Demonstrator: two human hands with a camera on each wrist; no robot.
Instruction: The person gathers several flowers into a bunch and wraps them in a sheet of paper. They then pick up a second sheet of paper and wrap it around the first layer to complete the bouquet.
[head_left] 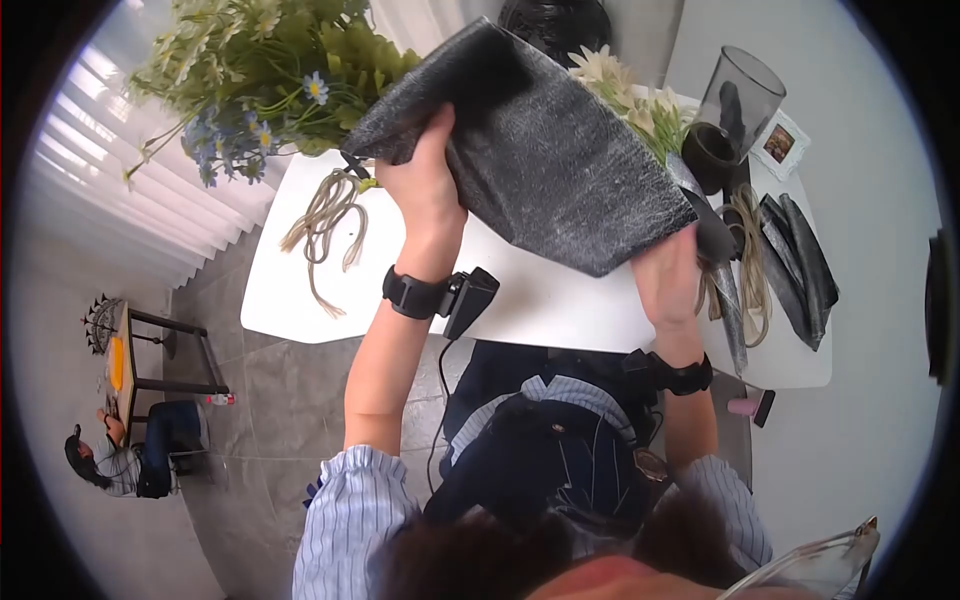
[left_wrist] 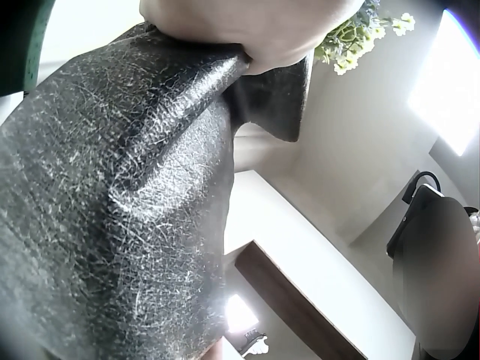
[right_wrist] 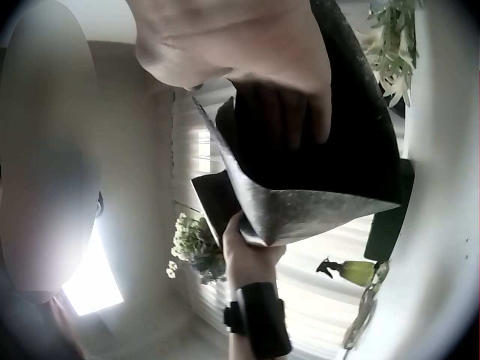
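Observation:
A black wrapping sheet [head_left: 570,150] with pale, fibre-like flecks is held up over the white table, folded so that it stands like a wide sleeve. At its left end my left hand [head_left: 425,185] grips it, thumb across the near face, and the sheet creases there in the left wrist view. My right hand [head_left: 668,275] is at the lower right corner, its fingers hidden in the head view. Seen from the right wrist, the fingers [right_wrist: 289,120] reach down inside the dark fold, loosely extended along the inner side.
Blue and white flowers [head_left: 290,90] stand at the back left beside corded twine [head_left: 325,225]. White flowers [head_left: 640,105], a clear glass vase [head_left: 750,90], more twine [head_left: 745,270] and rolled black sheets [head_left: 795,265] crowd the right side. A person [head_left: 140,450] sits at another table far left.

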